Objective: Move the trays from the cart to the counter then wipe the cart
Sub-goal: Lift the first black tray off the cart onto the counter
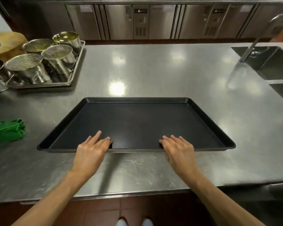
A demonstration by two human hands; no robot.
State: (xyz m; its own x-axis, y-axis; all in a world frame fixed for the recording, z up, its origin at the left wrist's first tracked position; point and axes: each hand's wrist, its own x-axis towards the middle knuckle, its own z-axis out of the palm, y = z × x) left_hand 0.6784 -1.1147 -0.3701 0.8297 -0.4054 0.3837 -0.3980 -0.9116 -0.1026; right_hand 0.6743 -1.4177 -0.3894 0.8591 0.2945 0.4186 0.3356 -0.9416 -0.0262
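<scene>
Bright overhead glare on steel counter (153,70), blurred, warped edges

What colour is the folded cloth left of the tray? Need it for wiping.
Green cloth, clearest in the head view.

Both arms are bare all the way up, no sleeves, no gloves, no watch or rings on the left hand (92,148) or right hand (178,150). White shoes (134,222) down below.

My left hand (91,148) and right hand (178,148) rest on the near rim of the tray (137,121), which lies on the bench (153,66). Far left of my hands sits a tray of pots (44,62); just left, a cloth (6,129); far right, a sink (271,62).
</scene>
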